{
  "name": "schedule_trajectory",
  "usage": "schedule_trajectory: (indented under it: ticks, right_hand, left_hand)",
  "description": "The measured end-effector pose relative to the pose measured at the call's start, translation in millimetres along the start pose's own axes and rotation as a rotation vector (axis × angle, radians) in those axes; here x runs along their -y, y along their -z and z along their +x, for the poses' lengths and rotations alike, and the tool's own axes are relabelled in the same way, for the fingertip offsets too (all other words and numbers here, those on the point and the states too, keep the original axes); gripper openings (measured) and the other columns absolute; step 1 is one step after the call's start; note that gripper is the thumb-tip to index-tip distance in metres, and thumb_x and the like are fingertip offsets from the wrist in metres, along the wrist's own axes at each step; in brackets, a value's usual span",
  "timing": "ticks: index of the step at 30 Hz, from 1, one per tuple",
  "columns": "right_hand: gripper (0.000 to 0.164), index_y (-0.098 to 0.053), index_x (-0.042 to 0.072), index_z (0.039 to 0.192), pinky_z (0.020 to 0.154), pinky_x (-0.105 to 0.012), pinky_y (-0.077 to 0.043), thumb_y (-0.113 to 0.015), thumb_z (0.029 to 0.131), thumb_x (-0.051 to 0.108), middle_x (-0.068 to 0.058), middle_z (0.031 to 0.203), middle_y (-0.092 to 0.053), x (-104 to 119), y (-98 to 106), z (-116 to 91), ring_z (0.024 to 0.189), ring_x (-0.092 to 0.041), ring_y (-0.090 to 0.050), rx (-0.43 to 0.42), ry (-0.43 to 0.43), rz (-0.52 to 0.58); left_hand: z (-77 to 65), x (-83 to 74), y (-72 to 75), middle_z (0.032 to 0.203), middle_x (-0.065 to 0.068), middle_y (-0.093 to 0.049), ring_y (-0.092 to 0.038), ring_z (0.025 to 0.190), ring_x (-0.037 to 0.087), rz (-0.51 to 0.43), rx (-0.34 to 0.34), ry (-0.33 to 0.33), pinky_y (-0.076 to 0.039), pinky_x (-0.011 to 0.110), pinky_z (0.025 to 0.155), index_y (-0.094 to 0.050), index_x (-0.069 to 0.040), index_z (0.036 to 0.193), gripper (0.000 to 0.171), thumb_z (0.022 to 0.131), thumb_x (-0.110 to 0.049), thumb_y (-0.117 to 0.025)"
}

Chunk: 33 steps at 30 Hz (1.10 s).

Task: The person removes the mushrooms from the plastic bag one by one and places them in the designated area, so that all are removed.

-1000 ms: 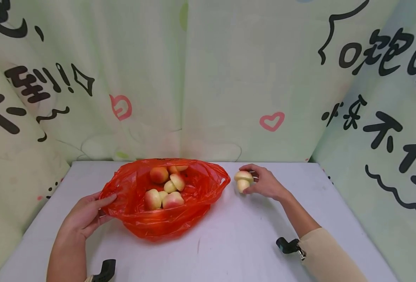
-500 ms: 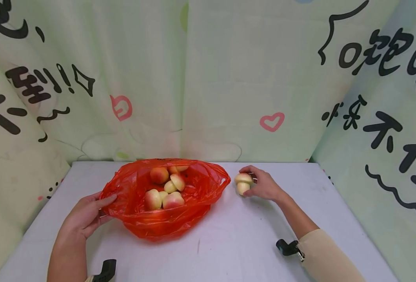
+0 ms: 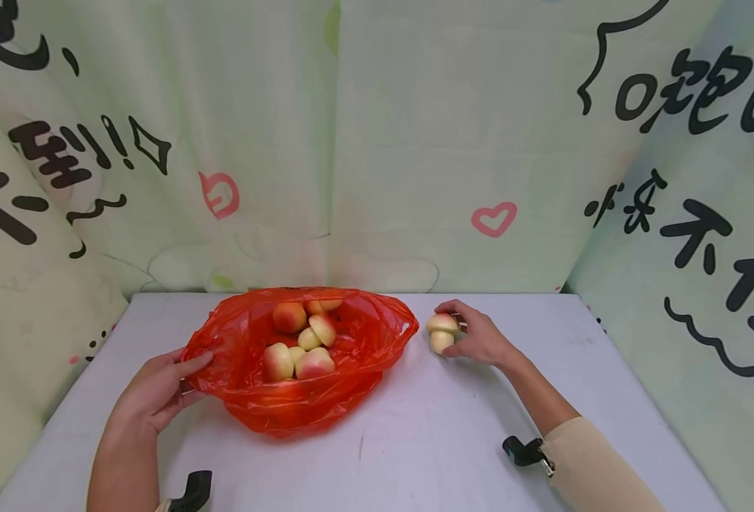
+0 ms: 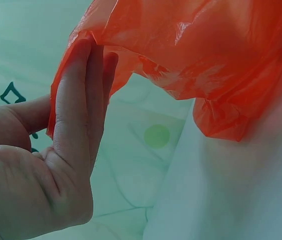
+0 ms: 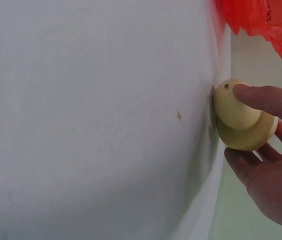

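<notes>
Hands: two, both bare; left hand (image 3: 153, 391) at the bag's left edge, right hand (image 3: 482, 336) beyond its right side.
Left fingers: pinched the rim of the bag, thumb on one face of the plastic and the other fingers on the opposite face.
Right fingers: grasped one mushroom (image 3: 443, 333), thumb on the stem, other fingers around the cap.
Mushroom in hand: one, pale stem toward the person, cap blushed red; just right of the bag and outside it, close against the table (image 3: 415, 441). Whether it touched the table could not be told.
Bag: one red plastic bag (image 3: 300, 416), on the table, mouth wide open.
Bag contents: at least four mushrooms, namely a back-left mushroom (image 3: 289, 318), a middle mushroom (image 3: 322, 328), a front-left mushroom (image 3: 277, 363) and a front-right mushroom (image 3: 315, 363). More pale pieces showed at the back; whether they made a fifth could not be told.
Wrist gear: two black pieces, one by each forearm.
Sleeve: beige, on the right arm (image 3: 600, 466).
Backdrop: pale green curtain (image 3: 402, 142), black lettering, one clear pink heart (image 3: 494, 219) right of centre.
</notes>
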State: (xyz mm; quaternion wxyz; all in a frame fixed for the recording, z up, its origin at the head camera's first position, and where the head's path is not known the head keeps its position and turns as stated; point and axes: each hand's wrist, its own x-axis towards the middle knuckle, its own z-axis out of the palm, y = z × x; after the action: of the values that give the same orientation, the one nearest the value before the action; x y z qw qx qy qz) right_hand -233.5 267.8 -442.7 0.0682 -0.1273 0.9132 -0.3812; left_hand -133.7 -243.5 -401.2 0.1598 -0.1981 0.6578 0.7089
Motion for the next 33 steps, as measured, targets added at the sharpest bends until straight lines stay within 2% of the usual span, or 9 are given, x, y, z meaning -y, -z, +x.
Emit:
schedule_trajectory:
  ticks: [12,23,33]
  right_hand:
    - [0.075,-0.052,0.007,0.145,0.105,-0.059,-0.053,-0.089,0.079,0.009,-0.014,0.14,-0.059,0.4,1.7,0.6,0.132,-0.042,-0.053,0.005,-0.015,0.003]
    - [0.079,-0.049,0.005,0.147,0.107,-0.06,-0.052,-0.089,0.081,0.015,-0.016,0.146,-0.056,-0.6,3.0,-1.7,0.135,-0.043,-0.053,-0.006,0.022,0.017]
    - [0.07,-0.053,0.005,0.144,0.106,-0.061,-0.052,-0.087,0.083,0.014,-0.017,0.142,-0.059,-2.4,1.9,0.5,0.131,-0.044,-0.056,0.023,0.067,0.03]
  left_hand:
    - [-1.1,-0.8,-0.8,0.109,-0.01,-0.065,-0.069,0.096,0.011,0.0,0.005,-0.017,-0.063,0.028,0.086,-0.026,-0.007,0.164,0.079,0.102,-0.033,-0.067]
    - [-0.9,-1.1,0.5,0.108,-0.011,-0.066,-0.069,0.096,0.011,-0.015,0.003,-0.007,-0.063,0.029,0.086,-0.025,-0.007,0.165,0.079,0.102,-0.032,-0.068]
    - [-0.9,-1.0,1.0,0.109,-0.011,-0.066,-0.069,0.097,0.011,-0.012,0.011,-0.012,-0.063,0.029,0.087,-0.025,-0.007,0.164,0.079,0.103,-0.032,-0.067]
